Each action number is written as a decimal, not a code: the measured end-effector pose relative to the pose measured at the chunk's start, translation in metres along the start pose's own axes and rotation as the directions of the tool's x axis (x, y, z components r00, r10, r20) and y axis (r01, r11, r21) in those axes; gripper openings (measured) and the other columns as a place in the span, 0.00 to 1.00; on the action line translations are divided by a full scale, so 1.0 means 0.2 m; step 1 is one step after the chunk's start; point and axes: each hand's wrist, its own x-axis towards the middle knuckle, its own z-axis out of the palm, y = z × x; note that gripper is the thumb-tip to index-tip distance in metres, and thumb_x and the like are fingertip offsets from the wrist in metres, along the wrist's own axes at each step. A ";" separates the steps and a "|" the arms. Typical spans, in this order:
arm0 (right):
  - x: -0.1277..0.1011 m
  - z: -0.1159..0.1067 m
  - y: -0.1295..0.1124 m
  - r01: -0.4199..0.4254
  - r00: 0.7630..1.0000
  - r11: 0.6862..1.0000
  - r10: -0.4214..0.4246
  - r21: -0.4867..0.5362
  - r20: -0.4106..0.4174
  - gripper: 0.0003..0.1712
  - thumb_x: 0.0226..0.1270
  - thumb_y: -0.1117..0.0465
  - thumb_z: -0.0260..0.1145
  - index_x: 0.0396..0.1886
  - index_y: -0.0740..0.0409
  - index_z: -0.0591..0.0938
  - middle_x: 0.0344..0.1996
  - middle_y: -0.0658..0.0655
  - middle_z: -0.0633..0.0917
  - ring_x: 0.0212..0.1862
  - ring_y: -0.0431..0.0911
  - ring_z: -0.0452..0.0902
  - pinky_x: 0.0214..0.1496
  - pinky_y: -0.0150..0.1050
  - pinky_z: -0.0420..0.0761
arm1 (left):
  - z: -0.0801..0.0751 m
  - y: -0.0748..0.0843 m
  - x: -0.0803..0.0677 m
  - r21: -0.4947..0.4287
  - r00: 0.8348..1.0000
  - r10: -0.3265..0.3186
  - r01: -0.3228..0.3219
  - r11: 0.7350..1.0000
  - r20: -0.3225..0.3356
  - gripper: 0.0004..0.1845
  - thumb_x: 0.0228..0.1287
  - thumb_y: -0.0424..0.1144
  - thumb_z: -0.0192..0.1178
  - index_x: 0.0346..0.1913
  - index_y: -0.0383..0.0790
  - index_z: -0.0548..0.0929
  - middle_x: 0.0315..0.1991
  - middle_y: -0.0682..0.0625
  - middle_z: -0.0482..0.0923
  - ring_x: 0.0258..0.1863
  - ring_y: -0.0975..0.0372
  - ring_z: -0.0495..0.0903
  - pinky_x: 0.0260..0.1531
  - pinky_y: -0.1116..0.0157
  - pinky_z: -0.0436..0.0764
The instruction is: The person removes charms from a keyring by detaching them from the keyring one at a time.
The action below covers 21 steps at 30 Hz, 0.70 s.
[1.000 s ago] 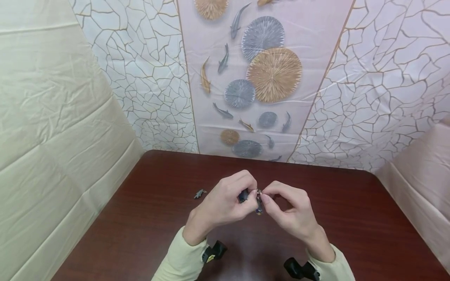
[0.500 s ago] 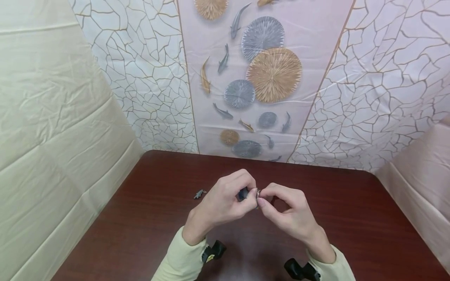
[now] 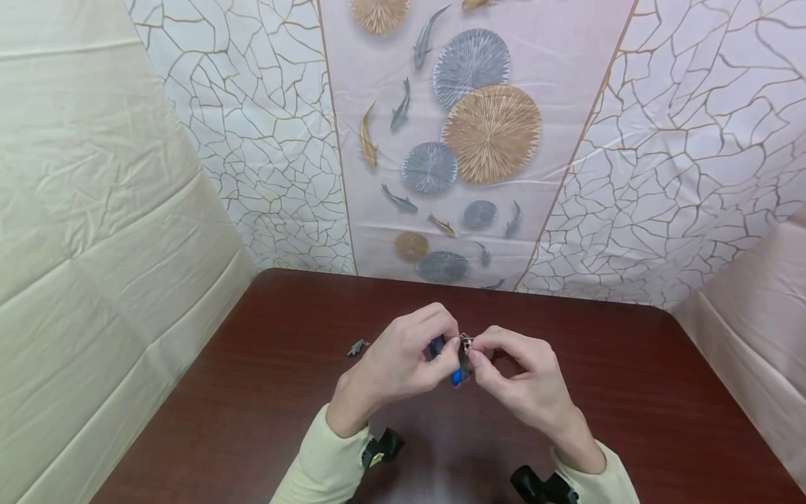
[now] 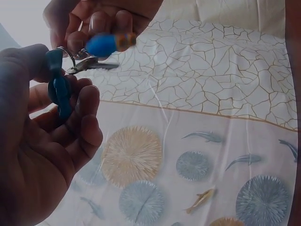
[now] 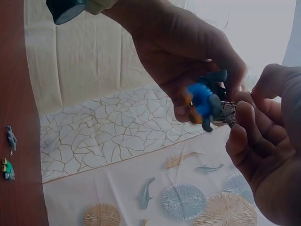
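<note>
In the head view my left hand [image 3: 403,357] and right hand [image 3: 525,371] meet over the table, working on a keychain. Left thumb and fingers grip its dark teal charm [image 4: 59,92], which looks bow-like in the left wrist view. A metal key ring [image 4: 69,55] spans the gap between the hands, and the right thumb and index finger pinch it. From it hangs a small blue charm [image 5: 201,97] with orange parts, blurred in the right wrist view. Short metal chain links [image 5: 229,113] show beside it. Fingers hide part of the ring.
A small grey charm [image 3: 357,347] lies on the dark red-brown table [image 3: 283,315], left of the hands. In the right wrist view a green and yellow charm [image 5: 8,169] lies near it. Patterned cloth [image 3: 434,231] hangs behind the table.
The blue charm has swung into view below the fingers, where it was mostly hidden half a second ago. My right hand has shifted slightly right; the left has barely moved.
</note>
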 end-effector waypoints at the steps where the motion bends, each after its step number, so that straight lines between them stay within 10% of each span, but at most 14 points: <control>1: 0.00 0.00 0.00 0.003 1.000 1.000 -0.003 0.001 -0.001 0.14 0.49 0.86 0.61 0.31 0.66 0.80 0.24 0.54 0.79 0.26 0.35 0.73 0.21 0.26 0.72 | 0.00 0.00 0.00 0.004 1.000 -0.006 0.006 1.000 0.005 0.04 0.60 0.31 0.56 0.32 0.44 0.76 0.30 0.58 0.72 0.29 0.72 0.69 0.28 0.81 0.69; 11: 0.00 -0.02 0.00 0.003 0.996 1.000 -0.003 0.002 -0.093 0.14 0.48 0.87 0.60 0.30 0.69 0.80 0.25 0.57 0.81 0.28 0.36 0.76 0.24 0.27 0.74 | -0.01 -0.05 -0.01 0.031 0.998 -0.038 0.036 0.999 0.046 0.05 0.59 0.31 0.57 0.30 0.45 0.77 0.29 0.58 0.73 0.28 0.72 0.71 0.30 0.80 0.71; 21: -0.01 -0.04 0.01 -0.144 0.986 0.987 0.138 -0.068 -0.089 0.17 0.50 0.85 0.63 0.35 0.64 0.82 0.26 0.56 0.83 0.26 0.35 0.80 0.22 0.27 0.77 | -0.04 -0.15 -0.04 0.027 0.969 -0.231 0.230 0.973 0.092 0.03 0.64 0.35 0.60 0.34 0.46 0.84 0.31 0.60 0.79 0.30 0.71 0.76 0.35 0.76 0.76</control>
